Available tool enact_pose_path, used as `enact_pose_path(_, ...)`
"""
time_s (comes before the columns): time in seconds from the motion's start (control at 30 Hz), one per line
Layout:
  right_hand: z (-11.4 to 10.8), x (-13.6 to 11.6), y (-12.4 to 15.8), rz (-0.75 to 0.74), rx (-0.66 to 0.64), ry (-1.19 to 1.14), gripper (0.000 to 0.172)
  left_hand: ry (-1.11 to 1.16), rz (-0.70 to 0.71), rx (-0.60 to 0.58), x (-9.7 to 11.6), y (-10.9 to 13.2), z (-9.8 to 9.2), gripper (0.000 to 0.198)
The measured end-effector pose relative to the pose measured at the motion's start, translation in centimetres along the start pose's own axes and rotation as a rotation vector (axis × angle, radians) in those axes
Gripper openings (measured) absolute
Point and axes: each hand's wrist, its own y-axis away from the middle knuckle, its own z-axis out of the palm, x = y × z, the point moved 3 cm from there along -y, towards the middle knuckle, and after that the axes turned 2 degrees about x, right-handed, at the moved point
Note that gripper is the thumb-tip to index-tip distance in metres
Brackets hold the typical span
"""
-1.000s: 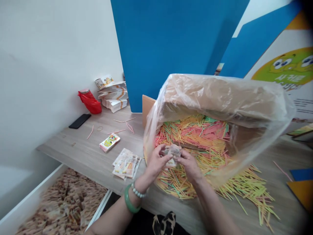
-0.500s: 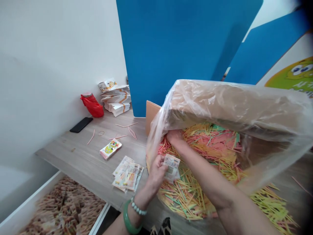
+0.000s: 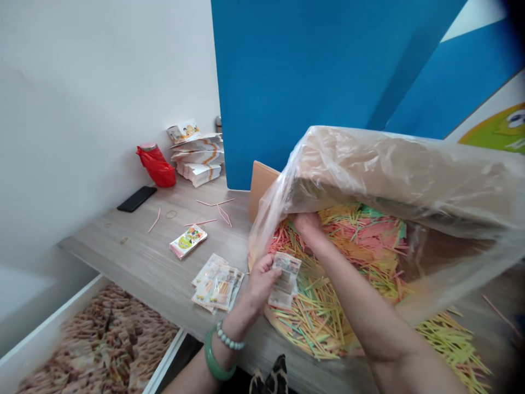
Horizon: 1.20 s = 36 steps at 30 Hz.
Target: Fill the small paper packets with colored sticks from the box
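Observation:
My left hand (image 3: 257, 285), with a green bangle and bead bracelet at the wrist, holds a small printed packet (image 3: 284, 279) upright at the near rim of a clear plastic bag (image 3: 394, 175). The bag lines a cardboard box lying on its side and spills thin coloured sticks (image 3: 361, 246) in pink, yellow, orange and green onto the table. My right hand (image 3: 308, 225) reaches deep into the bag, its fingers closed down in the sticks; whether it grips any I cannot tell.
Filled packets (image 3: 217, 283) lie fanned on the wooden table (image 3: 147, 257) left of my hand, with another packet bundle (image 3: 188, 241) behind. Farther back lie a black phone (image 3: 136, 198), a red bag (image 3: 156, 166), stacked packet sheets (image 3: 199, 156) and a blue partition (image 3: 303, 76). A box of packets (image 3: 94, 339) sits below left.
A second ago both hands held the packet together. My right hand let go and reached into the bag among the sticks; my left hand kept the packet and lowered slightly.

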Motion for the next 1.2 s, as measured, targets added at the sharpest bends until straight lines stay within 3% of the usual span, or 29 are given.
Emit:
enact_pose_path(0.07, -1.6, 0.9, 2.6, 0.077, 0.038, -0.077, 0.028, 0.040, -0.008, 0.013, 0.3, 0.2, 0.0, 0.025)
enact_pose_path(0.13, -2.8, 1.8, 6.1, 0.174, 0.007, -0.363, 0.020, 0.066, -0.006, 0.023, 0.6, 0.4, 0.1, 0.026)
enact_pose_path(0.23, -3.8, 2.7, 11.6, 0.255, -0.081, -0.742, 0.024, 0.084, -0.003, 0.014, 0.7, 0.6, 0.5, 0.026)
enact_pose_path(0.33, -3.9, 3.6, 15.9, 0.312, -0.050, -0.834, 0.027, 0.047, -0.033, 0.013, 0.1, 1.0, 1.0, 0.026)
enact_pose_path(0.43, -3.3, 4.1, 18.3, 0.355, -0.058, -0.807, 0.025, 0.009, -0.088, 0.007, -0.7, 1.3, 1.6, 0.029)
enact_pose_path(0.6, -3.0, 4.0, 19.1, 0.317, -0.004, -0.746, 0.021, 0.009, -0.132, -0.033, -1.4, 1.5, 2.5, 0.039)
enact_pose_path(0.77, -3.0, 4.7, 19.4, 0.249, 0.040, -0.654, 0.020, -0.036, -0.189, 0.046, -1.5, 1.3, 2.6, 0.013)
enact_pose_path(0.87, -2.9, 5.2, 19.8, 0.205, 0.084, -0.516, 0.018, -0.020, -0.237, 0.015, -1.6, 1.4, 3.0, 0.023)
enact_pose_path(1.0, -2.5, 5.1, 20.0, 0.146, 0.033, -0.448, 0.015, -0.040, -0.237, 0.006, -2.1, 1.3, 3.5, 0.040)
enact_pose_path(1.2, -3.6, 4.8, 19.5, 0.198, 0.083, -0.605, 0.014, -0.072, -0.238, -0.035, -2.5, 0.9, 3.8, 0.037)
